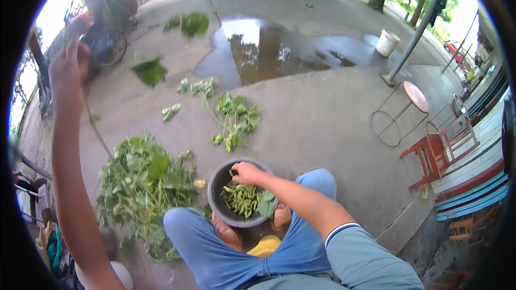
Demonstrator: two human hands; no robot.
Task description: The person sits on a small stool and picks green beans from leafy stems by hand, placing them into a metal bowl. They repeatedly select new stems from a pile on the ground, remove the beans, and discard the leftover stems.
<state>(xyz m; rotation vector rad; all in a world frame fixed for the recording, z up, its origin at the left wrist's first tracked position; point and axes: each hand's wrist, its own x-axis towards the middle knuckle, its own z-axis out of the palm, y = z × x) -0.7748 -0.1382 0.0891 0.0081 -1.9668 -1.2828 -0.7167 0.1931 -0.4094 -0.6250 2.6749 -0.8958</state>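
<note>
My left hand (70,62), blurred and raised at the far left, has its fingers curled. A thin green stem (96,129) runs down from it towards a heap of leafy bean plants (141,185); the grip itself is hard to make out. Blurred green leaves (149,71) appear to hang in the air to its right. Over a round dark basin (215,205) between my legs, my right hand (248,173) pinches a green bean pod (232,172). Many green pods (241,199) lie in the basin, with a leaf (266,204) at its right side.
Cut leafy stems (234,117) lie on the concrete beyond the basin. A yellow object (265,245) sits between my feet. On the right stand a round-topped stool (416,96) and a red wooden chair (429,157). A puddle (278,54) and a white bucket (388,43) are farther off.
</note>
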